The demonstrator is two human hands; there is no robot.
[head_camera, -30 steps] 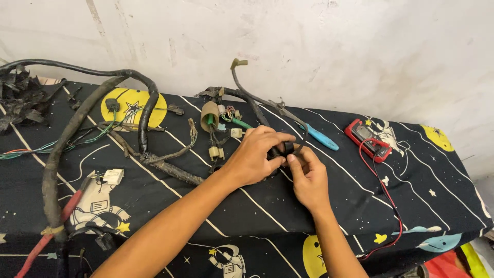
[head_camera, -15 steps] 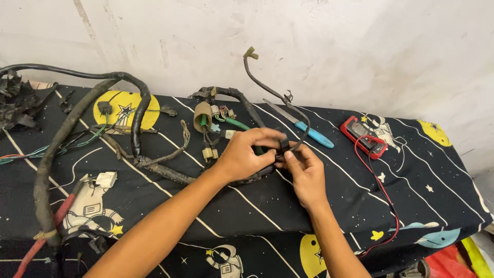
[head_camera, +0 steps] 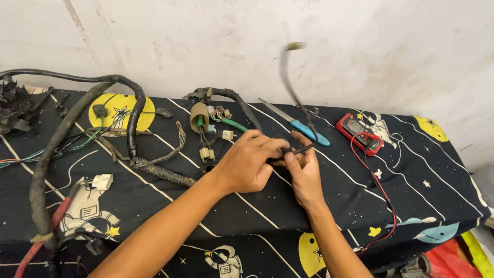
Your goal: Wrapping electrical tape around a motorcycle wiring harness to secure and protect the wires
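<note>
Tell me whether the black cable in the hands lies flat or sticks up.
Sticks up: the black cable rises blurred from both hands, left hand and right hand, above the table.

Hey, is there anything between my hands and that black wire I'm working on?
Nothing visible. Both the left hand and right hand already pinch the thin black wire between their fingertips above the black space-print cloth. Its free end rises blurred toward the wall, clear of the blue-handled blade behind.
</note>
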